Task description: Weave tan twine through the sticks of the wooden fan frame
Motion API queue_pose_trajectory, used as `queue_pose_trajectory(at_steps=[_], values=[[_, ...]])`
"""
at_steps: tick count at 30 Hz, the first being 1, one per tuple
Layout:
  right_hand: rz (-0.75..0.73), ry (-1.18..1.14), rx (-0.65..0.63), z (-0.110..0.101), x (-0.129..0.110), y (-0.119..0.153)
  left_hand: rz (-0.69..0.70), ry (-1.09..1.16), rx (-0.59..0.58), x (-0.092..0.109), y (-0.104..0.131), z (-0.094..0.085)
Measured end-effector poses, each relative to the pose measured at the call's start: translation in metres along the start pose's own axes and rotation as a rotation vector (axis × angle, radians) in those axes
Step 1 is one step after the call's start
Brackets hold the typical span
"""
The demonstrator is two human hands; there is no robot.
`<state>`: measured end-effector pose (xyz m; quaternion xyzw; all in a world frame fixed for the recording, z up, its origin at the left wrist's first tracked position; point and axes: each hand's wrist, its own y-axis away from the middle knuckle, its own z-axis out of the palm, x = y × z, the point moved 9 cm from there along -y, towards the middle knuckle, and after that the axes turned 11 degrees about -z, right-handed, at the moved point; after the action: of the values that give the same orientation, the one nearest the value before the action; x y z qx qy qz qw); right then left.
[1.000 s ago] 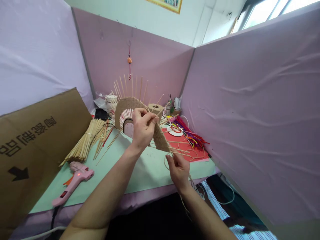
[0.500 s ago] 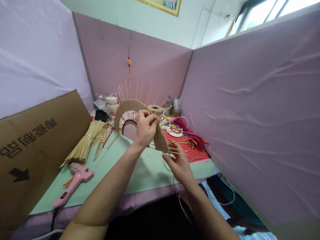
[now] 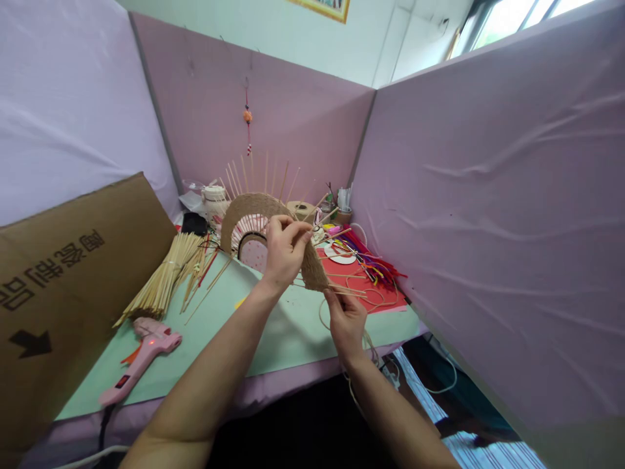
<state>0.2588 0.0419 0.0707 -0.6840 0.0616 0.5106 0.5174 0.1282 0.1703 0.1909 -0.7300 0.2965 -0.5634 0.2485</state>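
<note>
An arched piece woven from brown cord (image 3: 252, 203) stands tilted over the table, thin sticks (image 3: 267, 172) fanning out from its outer edge. My left hand (image 3: 286, 251) is closed on the upper right part of the woven arch, fingers pinched at its edge. At the arch's lower right end, my right hand (image 3: 347, 324) has thumb and fingers pressed together by the last sticks and the cord. Loose cord (image 3: 370, 345) hangs past the right wrist. Within the arch shows a smaller pink spotted half-round panel (image 3: 253, 255).
A pink glue gun (image 3: 141, 361) with a lit red light lies front left, near a bundle of sticks (image 3: 161, 277) and a cardboard box (image 3: 73, 293). Red sheets (image 3: 385, 301), colourful pipe cleaners (image 3: 378, 264) and a cord roll (image 3: 301, 210) are behind and right. Pink partitions (image 3: 488, 228) enclose the table.
My right hand has gone from spread fingers below the arch's end to a closed pinch at it. The loose cord has shifted right. My left hand keeps its hold.
</note>
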Motion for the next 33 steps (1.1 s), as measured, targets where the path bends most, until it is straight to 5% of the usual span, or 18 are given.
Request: queue_pose_trajectory(at_steps=[5, 8, 18, 33], values=[[-0.005, -0.017, 0.005, 0.002, -0.002, -0.003, 0.237, -0.010, 0.041, 0.006, 0.035, -0.007], [-0.002, -0.007, 0.003, 0.002, -0.003, -0.005, 0.393, -0.080, -0.029, 0.014, 0.062, 0.004], [-0.018, 0.025, -0.049, -0.001, 0.006, 0.002, 0.216, -0.120, -0.453, 0.008, 0.060, 0.048], [0.065, 0.013, -0.092, -0.009, 0.026, 0.015, 0.109, -0.075, -0.638, -0.005, 0.075, 0.070]])
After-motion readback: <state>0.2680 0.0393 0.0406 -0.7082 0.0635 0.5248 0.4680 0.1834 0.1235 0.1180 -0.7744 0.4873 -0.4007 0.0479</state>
